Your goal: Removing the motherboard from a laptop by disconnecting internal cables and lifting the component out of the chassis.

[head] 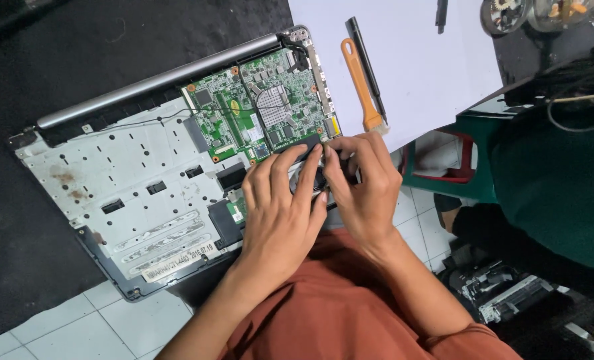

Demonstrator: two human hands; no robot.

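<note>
An opened laptop base [123, 173] lies on a black mat, its silver metal frame bare and a green circuit board [263, 110] exposed at the upper right. My left hand [280, 200] and my right hand [363, 183] meet at the board's lower right corner. Both sets of fingertips press around a dark part [310, 175], seemingly a round black fan, which they mostly hide. I cannot tell exactly how each hand grips it.
An orange-handled brush [360, 83] and a black pen-like tool [367, 67] lie on a white sheet [417, 67] right of the board. A green stool [473, 157] stands at the right. White tiled floor and my rust-coloured trousers fill the bottom.
</note>
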